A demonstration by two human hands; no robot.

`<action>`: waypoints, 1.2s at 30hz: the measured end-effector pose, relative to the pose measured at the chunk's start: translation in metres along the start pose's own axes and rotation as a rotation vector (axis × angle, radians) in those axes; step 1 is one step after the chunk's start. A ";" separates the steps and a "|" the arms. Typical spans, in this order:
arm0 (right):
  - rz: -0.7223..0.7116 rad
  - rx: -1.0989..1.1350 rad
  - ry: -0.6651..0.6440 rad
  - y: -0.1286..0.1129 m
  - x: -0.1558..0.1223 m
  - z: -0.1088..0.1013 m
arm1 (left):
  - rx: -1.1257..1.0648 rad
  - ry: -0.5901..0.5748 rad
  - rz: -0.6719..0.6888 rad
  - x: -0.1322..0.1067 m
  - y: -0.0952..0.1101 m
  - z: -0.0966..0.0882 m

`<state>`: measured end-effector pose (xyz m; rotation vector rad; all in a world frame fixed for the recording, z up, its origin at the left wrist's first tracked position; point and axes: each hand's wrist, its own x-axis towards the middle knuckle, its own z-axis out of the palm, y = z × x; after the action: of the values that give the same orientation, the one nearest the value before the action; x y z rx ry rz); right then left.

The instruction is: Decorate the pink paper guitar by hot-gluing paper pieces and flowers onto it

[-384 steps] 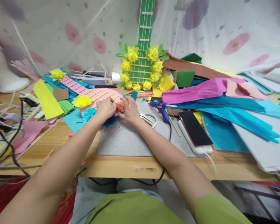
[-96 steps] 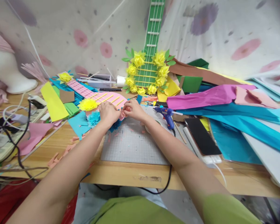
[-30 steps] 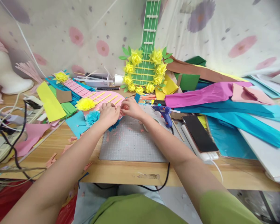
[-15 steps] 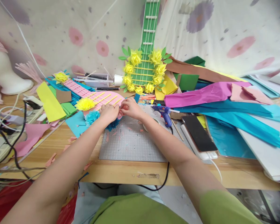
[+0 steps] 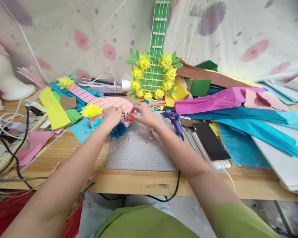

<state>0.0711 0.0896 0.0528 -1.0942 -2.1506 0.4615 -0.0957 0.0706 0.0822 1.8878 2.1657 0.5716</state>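
Observation:
A pink paper guitar (image 5: 83,93) with yellow strips across its body lies on the table. Yellow (image 5: 91,111), light blue (image 5: 96,123) and dark blue (image 5: 118,129) paper flowers line its near edge. A coral-pink paper flower (image 5: 130,117) shows at the body's right end, between my hands. My right hand (image 5: 144,114) has thumb and forefinger at this flower, seemingly gripping its petals. My left hand (image 5: 113,115) lies over the guitar body, palm down with fingers apart, holding nothing that I can see. The fingertips are partly hidden.
A green paper guitar (image 5: 152,77) with yellow flowers stands behind. Right of the grey cutting mat (image 5: 141,155) are a blue glue gun (image 5: 173,119), a phone (image 5: 212,140) and coloured paper (image 5: 218,100). Cables (image 5: 17,155) and a power strip (image 5: 37,120) lie left.
My hands have moved a little apart: the left to the left, the right slightly to the right. The coral-pink flower and more of the dark blue one now show between them.

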 end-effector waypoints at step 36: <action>0.563 -0.301 -0.152 0.056 -0.129 -0.131 | -0.238 0.063 0.398 -0.068 0.040 0.111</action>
<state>0.2494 0.0192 0.0618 -1.9056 -2.0616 0.4882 -0.0045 0.0244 -0.0073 2.1941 1.6658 0.9261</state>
